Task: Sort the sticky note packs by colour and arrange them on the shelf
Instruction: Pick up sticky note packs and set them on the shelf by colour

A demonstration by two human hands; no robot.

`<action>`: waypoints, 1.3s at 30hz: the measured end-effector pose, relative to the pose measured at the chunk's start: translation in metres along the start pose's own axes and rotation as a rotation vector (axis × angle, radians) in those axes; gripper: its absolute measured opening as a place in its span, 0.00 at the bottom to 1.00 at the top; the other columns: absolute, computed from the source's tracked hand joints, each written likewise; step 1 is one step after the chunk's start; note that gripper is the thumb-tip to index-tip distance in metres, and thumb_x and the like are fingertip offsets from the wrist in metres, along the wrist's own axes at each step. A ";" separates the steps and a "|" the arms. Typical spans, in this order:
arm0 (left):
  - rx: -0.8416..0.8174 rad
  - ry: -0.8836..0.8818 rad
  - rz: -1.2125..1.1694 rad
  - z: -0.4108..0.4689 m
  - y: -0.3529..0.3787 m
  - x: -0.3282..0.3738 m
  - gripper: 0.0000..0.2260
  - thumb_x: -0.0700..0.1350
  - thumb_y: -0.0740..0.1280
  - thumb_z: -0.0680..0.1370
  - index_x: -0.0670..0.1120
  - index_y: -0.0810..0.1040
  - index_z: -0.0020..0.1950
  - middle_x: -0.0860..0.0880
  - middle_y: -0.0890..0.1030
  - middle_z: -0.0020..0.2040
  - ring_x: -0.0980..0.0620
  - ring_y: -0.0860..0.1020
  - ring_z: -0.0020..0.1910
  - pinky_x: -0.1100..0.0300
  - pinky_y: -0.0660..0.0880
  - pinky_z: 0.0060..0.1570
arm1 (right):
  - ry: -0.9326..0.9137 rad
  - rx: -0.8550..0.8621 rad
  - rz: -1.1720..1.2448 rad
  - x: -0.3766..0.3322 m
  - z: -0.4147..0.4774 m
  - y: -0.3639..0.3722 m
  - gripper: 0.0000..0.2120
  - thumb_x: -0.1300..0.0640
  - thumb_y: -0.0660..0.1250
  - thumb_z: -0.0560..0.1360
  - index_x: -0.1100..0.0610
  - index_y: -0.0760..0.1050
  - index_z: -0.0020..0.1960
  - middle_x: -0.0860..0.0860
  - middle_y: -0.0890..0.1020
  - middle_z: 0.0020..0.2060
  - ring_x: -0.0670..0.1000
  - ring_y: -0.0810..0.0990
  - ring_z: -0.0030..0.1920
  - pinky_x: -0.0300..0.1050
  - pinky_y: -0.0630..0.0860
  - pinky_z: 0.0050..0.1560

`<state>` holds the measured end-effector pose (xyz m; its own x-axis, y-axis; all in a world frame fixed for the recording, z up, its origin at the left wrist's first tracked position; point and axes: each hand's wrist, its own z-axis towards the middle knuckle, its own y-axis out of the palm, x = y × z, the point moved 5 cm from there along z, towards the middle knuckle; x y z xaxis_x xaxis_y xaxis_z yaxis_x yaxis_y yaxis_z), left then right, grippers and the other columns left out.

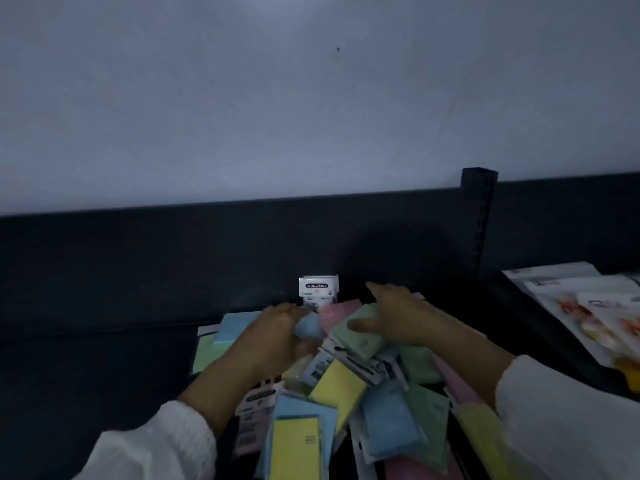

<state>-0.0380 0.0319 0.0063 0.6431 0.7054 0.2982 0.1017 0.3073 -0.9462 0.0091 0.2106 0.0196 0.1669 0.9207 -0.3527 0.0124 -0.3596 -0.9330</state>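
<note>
Head view: your left hand (277, 336), fingers curled round blurred blue pack (309, 326). Your right hand (403, 318), thumb clamping flat green pack (360, 336), forefinger straight. Both hands over loose heap (337, 386) of glossy-wrapped pastel square packs on dark shelf (104, 358). White header card (318, 287) upright behind. Printed sheets (588, 306) at right, past black post (479, 209).

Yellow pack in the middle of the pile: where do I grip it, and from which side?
The yellow pack lies tilted on top of the pile, face bare. Probably pinch its near lower corner across the edges, coming from above on the near side: white header cards crowd its far edge.
</note>
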 end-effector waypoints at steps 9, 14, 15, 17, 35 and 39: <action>0.001 -0.053 0.002 0.014 0.002 -0.038 0.23 0.56 0.65 0.75 0.50 0.69 0.68 0.48 0.72 0.62 0.48 0.70 0.62 0.54 0.69 0.61 | 0.108 0.022 -0.087 0.001 0.004 0.025 0.50 0.31 0.67 0.64 0.54 0.50 0.75 0.55 0.61 0.70 0.57 0.58 0.71 0.50 0.62 0.69; 0.072 -0.147 -0.088 0.025 0.004 -0.045 0.17 0.55 0.66 0.75 0.44 0.76 0.56 0.44 0.79 0.54 0.47 0.77 0.52 0.61 0.69 0.45 | 0.110 0.059 -0.089 0.000 0.002 0.026 0.49 0.33 0.68 0.65 0.55 0.51 0.75 0.54 0.62 0.68 0.56 0.58 0.70 0.50 0.63 0.68; 0.078 -0.199 -0.116 0.027 0.004 -0.047 0.17 0.55 0.65 0.76 0.42 0.76 0.55 0.43 0.80 0.53 0.46 0.77 0.51 0.61 0.69 0.43 | 0.110 0.074 -0.083 0.000 0.002 0.025 0.47 0.35 0.68 0.65 0.55 0.53 0.74 0.54 0.63 0.68 0.55 0.59 0.69 0.50 0.64 0.67; 0.064 -0.289 -0.163 0.032 0.008 -0.051 0.18 0.55 0.64 0.76 0.40 0.76 0.54 0.42 0.80 0.52 0.45 0.77 0.50 0.60 0.69 0.42 | 0.102 0.109 -0.068 0.000 0.000 0.024 0.43 0.37 0.69 0.66 0.55 0.56 0.72 0.54 0.66 0.66 0.55 0.62 0.68 0.49 0.66 0.65; 0.359 -0.317 -0.664 0.023 -0.040 -0.065 0.09 0.38 0.64 0.77 0.45 0.77 0.55 0.45 0.79 0.52 0.46 0.79 0.50 0.46 0.78 0.51 | -0.025 0.403 0.163 -0.033 -0.021 -0.013 0.45 0.41 0.73 0.65 0.61 0.59 0.72 0.54 0.71 0.65 0.54 0.65 0.65 0.48 0.67 0.60; 0.373 -0.292 -0.673 0.006 -0.047 -0.069 0.08 0.38 0.63 0.77 0.50 0.77 0.51 0.47 0.79 0.51 0.46 0.79 0.50 0.44 0.78 0.51 | -0.106 0.406 0.187 -0.048 -0.026 -0.011 0.40 0.39 0.74 0.63 0.59 0.66 0.66 0.53 0.74 0.59 0.53 0.68 0.62 0.46 0.68 0.58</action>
<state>-0.0916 -0.0269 0.0306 0.3057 0.4165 0.8562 0.1034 0.8794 -0.4647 0.0264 0.1668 0.0490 0.0273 0.8637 -0.5033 -0.3995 -0.4521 -0.7975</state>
